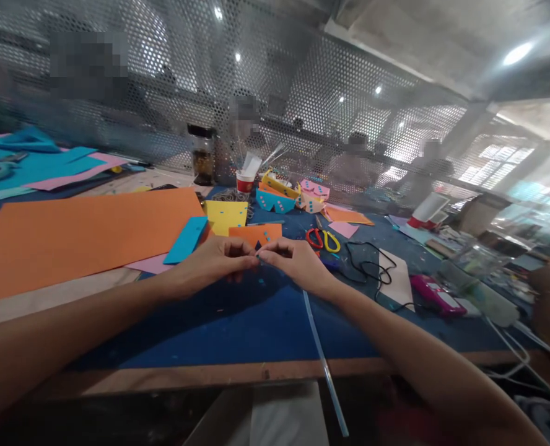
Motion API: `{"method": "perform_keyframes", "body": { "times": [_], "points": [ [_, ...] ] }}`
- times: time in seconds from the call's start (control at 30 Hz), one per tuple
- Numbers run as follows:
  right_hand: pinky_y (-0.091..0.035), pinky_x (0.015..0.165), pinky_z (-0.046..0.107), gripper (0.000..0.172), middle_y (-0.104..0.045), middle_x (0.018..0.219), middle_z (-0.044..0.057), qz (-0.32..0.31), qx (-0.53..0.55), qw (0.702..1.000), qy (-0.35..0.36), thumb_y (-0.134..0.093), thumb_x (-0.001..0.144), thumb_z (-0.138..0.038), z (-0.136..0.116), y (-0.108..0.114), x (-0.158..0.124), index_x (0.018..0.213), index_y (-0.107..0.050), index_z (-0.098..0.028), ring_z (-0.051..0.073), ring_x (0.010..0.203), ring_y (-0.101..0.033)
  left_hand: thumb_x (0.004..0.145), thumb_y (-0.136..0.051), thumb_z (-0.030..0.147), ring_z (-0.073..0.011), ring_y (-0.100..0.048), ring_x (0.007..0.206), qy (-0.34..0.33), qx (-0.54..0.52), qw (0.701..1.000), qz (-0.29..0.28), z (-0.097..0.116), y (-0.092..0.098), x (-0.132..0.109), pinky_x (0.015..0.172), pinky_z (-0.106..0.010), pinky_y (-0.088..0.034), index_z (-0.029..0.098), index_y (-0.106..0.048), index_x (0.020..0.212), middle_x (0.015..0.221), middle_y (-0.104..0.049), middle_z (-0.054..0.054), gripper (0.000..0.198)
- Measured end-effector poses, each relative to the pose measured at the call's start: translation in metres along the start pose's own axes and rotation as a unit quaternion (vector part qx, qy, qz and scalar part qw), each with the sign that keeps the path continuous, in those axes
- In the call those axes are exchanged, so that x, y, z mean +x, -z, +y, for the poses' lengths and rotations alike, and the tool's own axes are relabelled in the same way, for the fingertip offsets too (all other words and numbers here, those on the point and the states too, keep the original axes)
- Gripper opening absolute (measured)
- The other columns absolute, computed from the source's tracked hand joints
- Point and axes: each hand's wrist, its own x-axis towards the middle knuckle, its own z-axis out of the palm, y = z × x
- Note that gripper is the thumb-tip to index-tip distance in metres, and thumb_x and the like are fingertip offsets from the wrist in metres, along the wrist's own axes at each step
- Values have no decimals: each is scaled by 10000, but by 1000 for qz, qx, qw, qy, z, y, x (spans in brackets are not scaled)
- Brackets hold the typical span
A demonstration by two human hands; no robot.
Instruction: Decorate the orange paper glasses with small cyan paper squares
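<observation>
My left hand (214, 263) and my right hand (298, 260) meet fingertip to fingertip over the blue table mat, both closed in a pinch. A tiny blue piece (258, 253), seemingly paper, shows between the fingertips. Just behind them is an orange paper piece (275, 231) with small blue bits on it. A blue paper strip (186, 240) lies beside my left hand. From beneath my right wrist a clear glue stick (321, 353) reaches past the table's front edge; what its upper end joins is hidden. Beyond the right hand lie red and yellow-handled scissors (323, 240).
A large orange sheet (89, 232) covers the left side. Behind stand a yellow dotted paper (228, 215), folded paper glasses (275, 201), a red-white cup (245, 183) and a dark jar (202, 158). At right, a black cord (365, 269) runs near a magenta device (437, 296).
</observation>
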Motion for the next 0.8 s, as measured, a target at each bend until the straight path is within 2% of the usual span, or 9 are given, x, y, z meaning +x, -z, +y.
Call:
{"method": "perform_keyframes", "body": {
  "times": [0.3, 0.5, 0.8],
  "points": [
    [-484, 779, 261, 157, -766, 931, 19, 8, 19, 1000, -14, -663, 942, -281, -3, -2, -5, 930, -775, -172, 155, 866, -675, 855, -765, 436, -87, -596, 551, 32, -35, 999, -6, 3, -1, -2, 494, -181, -435, 185, -721, 817, 729, -711, 21, 257],
    [-466, 757, 263, 112, -734, 942, 21, 28, -4, 1000, 13, -667, 945, -245, -1, -3, -12, 941, -756, -178, 145, 868, -637, 823, -796, 452, -88, -607, 542, 57, -72, 996, -13, 3, -4, -4, 496, -184, -460, 186, -729, 847, 787, -751, -2, 275],
    [-453, 717, 251, 68, -693, 884, 1, 72, -29, 997, 19, -686, 919, -214, -5, -7, -17, 881, -728, -176, 122, 796, -603, 810, -807, 406, -96, -614, 539, 50, -98, 994, -24, 5, -7, -6, 487, -183, -467, 191, -712, 824, 753, -755, -2, 235]
  ]
}}
